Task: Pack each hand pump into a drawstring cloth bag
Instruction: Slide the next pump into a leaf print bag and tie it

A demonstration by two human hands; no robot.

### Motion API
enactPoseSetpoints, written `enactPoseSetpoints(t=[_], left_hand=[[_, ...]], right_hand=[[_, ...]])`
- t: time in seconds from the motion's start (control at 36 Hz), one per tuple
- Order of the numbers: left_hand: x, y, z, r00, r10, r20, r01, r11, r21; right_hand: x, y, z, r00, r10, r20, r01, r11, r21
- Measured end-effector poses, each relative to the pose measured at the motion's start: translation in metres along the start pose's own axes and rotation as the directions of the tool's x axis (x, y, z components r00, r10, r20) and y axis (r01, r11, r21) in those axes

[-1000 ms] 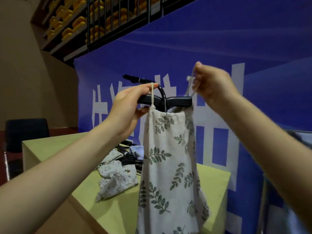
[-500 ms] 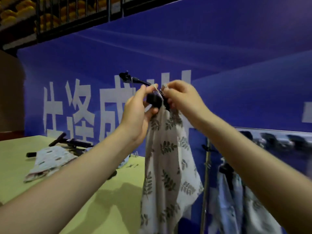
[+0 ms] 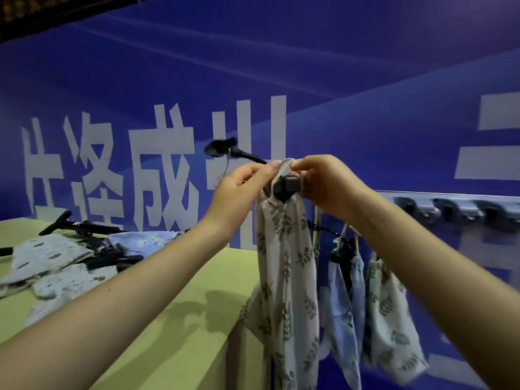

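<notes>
**Blue backdrop, green counter — bagged pump held up at the mouth**

Blue banner wall with large white characters behind; yellow-green counter lower left, rail of hooks at right.

Leaf-print drawstring bag hangs straight down from both hands, long axis vertical, off the counter's right edge. Hand pump is inside it: black handle end shows at the gathered mouth, and a thin black hose with its head sticks up and left.

Left hand — fingers curled at the bag neck, thumb against the cord. Right hand — fingertips pinching the pale cord loop over the handle. Hands nearly touching, both directly above the load.

Judgement: cinching or looping step. Hooks lie right, so the right hand is nearer.

Other packed bags hang under the rail; loose bags and a bare pump lie on the counter.
</notes>
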State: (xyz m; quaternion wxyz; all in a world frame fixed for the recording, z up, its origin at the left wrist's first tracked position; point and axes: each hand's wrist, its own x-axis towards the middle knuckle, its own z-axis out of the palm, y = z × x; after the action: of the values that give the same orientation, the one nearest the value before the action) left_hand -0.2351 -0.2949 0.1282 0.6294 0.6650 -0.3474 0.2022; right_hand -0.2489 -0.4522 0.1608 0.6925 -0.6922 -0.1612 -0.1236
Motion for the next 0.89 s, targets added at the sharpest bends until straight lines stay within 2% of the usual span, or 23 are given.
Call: enactPoseSetpoints(t=[0.06,0.14,0.25,0.36,0.42,0.53,0.64,0.69,0.75,0.81,0.89], left_hand=[[-0.002,0.000,0.009,0.998,-0.005,0.066,0.006,1.000,-0.014],[-0.007,-0.010,0.027,0.981,-0.107,0.161,0.112,0.993,-0.025],[-0.020,-0.034,0.048,0.962,-0.159,0.222,0.174,0.984,-0.050],[-0.031,-0.052,0.066,0.974,-0.111,0.198,0.135,0.984,-0.113],[-0.034,-0.061,0.073,0.984,-0.061,0.168,0.077,0.993,-0.088],[-0.039,-0.075,0.084,0.981,-0.007,0.196,0.006,1.000,0.005],[-0.043,-0.084,0.088,0.971,-0.021,0.237,0.003,0.997,0.075],[-0.046,-0.087,0.091,0.968,-0.003,0.252,-0.022,0.995,0.096],[-0.049,-0.089,0.096,0.964,0.012,0.265,-0.043,0.993,0.109],[-0.050,-0.092,0.104,0.964,0.023,0.263,-0.061,0.988,0.140],[-0.050,-0.097,0.117,0.976,0.010,0.219,-0.049,0.983,0.174]], right_hand=[[-0.004,0.004,-0.005,0.999,0.014,0.045,-0.009,0.995,-0.102],[-0.013,0.004,-0.010,0.993,0.064,0.102,-0.057,0.996,-0.067],[-0.021,0.010,-0.023,0.991,0.129,0.047,-0.125,0.989,-0.081],[-0.032,0.021,-0.038,0.980,0.197,0.022,-0.194,0.977,-0.093],[-0.037,0.027,-0.044,0.976,0.218,0.007,-0.217,0.972,-0.091],[-0.046,0.041,-0.057,0.961,0.272,-0.037,-0.273,0.962,-0.001],[-0.054,0.053,-0.066,0.971,0.233,-0.050,-0.222,0.962,0.158],[-0.055,0.057,-0.070,0.977,0.182,-0.106,-0.162,0.971,0.175],[-0.057,0.059,-0.073,0.979,0.124,-0.159,-0.113,0.991,0.076],[-0.059,0.057,-0.077,0.980,0.064,-0.186,-0.092,0.985,-0.146],[-0.062,0.050,-0.088,0.975,0.121,-0.184,-0.184,0.908,-0.375]])
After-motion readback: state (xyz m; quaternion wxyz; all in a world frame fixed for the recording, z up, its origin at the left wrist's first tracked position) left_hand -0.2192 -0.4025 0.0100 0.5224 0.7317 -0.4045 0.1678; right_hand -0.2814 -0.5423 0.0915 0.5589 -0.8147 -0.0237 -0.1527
